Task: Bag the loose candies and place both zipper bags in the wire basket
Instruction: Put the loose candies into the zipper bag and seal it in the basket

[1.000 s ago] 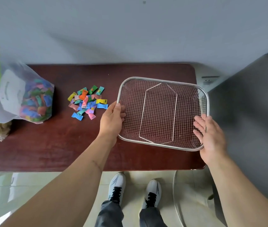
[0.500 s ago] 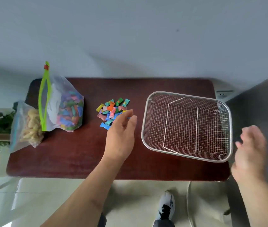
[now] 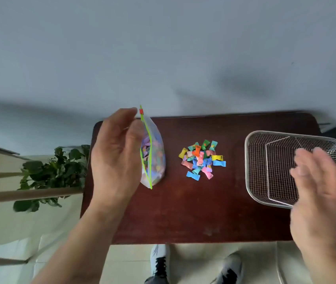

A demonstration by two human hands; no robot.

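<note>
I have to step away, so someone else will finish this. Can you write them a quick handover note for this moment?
Left hand: open, against the candy zipper bag with the green zip, at the table's left end; firm grip not visible.
Right hand: open, empty, above the wire basket.
Loose candies: piled mid-table.
Done: nothing bagged, basket empty.
Left: bag the candies, put both bags in the basket. The second bag isn't visible.
</note>
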